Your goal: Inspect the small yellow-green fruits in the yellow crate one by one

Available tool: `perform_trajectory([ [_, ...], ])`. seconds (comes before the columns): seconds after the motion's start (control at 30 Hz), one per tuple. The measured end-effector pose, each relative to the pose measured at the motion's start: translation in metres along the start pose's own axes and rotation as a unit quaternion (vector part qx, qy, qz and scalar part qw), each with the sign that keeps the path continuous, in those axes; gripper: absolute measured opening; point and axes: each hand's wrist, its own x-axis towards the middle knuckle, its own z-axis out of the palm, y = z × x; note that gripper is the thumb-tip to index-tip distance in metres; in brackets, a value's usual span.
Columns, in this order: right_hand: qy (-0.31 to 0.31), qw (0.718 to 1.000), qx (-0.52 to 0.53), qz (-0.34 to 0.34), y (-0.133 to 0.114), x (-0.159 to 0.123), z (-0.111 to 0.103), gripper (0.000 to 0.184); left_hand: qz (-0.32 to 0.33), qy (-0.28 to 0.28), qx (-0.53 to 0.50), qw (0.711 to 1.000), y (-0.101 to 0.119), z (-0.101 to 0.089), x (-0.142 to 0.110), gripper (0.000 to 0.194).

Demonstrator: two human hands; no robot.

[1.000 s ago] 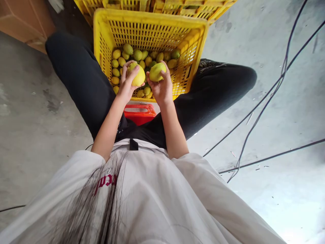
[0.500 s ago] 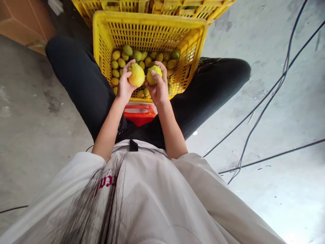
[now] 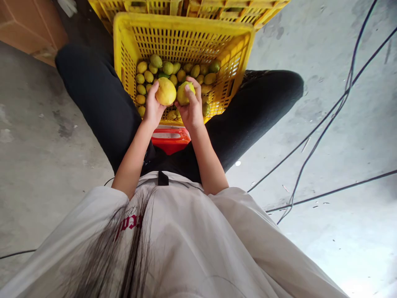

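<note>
My left hand (image 3: 153, 108) is closed around a round yellow lemon (image 3: 166, 92), which hides part of its fingers. Close beside it, my right hand (image 3: 194, 109) grips a second, greener lemon (image 3: 183, 94), the thumb lying across its top. Both fruits are held above a yellow plastic crate (image 3: 186, 31) with slotted walls. Inside the crate lie several green and yellow lemons (image 3: 149, 76), partly hidden behind my hands.
More yellow crates (image 3: 214, 9) stand behind this one. A red plastic stool (image 3: 169, 145) shows between my legs. A cardboard box (image 3: 27, 27) is at the upper left. Black cables (image 3: 328, 111) cross the concrete floor (image 3: 310, 157) on the right.
The lemon in my left hand has turned, and the fingertips behind it show less. My right hand has shifted slightly left with its lemon, which has tilted.
</note>
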Motion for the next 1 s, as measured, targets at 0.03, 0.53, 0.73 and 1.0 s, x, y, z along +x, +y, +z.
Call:
perform_trajectory([
  [0.03, 0.002, 1.0, 0.008, 0.004, -0.001, 0.001, -0.001, 0.056, 0.002, 0.002, -0.026, 1.0, 0.001, -0.001, 0.001, 0.038],
  [0.53, -0.005, 0.998, 0.023, 0.051, -0.004, -0.005, -0.003, 0.061, 0.025, -0.004, 0.059, 0.998, -0.001, -0.001, -0.001, 0.018],
  [0.73, -0.006, 0.998, 0.05, 0.035, -0.001, 0.0, -0.003, 0.052, -0.003, -0.002, 0.001, 1.0, 0.003, -0.001, 0.003, 0.039],
  [1.0, 0.001, 0.997, 0.053, 0.059, 0.003, 0.013, -0.004, 0.051, 0.028, 0.022, 0.016, 0.999, 0.001, -0.007, 0.01, 0.027],
])
